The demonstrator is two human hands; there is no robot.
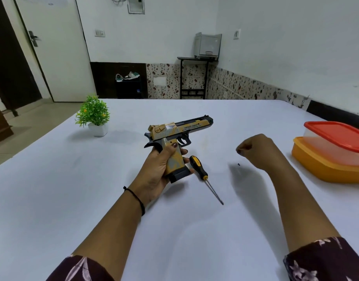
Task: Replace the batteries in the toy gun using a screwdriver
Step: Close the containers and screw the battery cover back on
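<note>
One toy gun [174, 134]; one screwdriver [197, 164]; one tiny dark bit [238, 164] on the one table [53, 199], too small to make out; two plastic food containers, an orange tub [324, 169] and a red-lidded clear box [336, 134]; one small potted plant [93, 112]; two shoes [127, 76] by the far wall.

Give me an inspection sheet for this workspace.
Surface: white table.
Job's things: gun in left hand; screwdriver lying beside it; small dark speck, perhaps a screw, right of that.
Clutter: plant far left; two stacked boxes right.
Grippers: left hand grips the gun's handle; right hand raised, fingers curled, contents hidden.
Cables: nothing seen on the table.
Surroundings: door, shoes.
</note>
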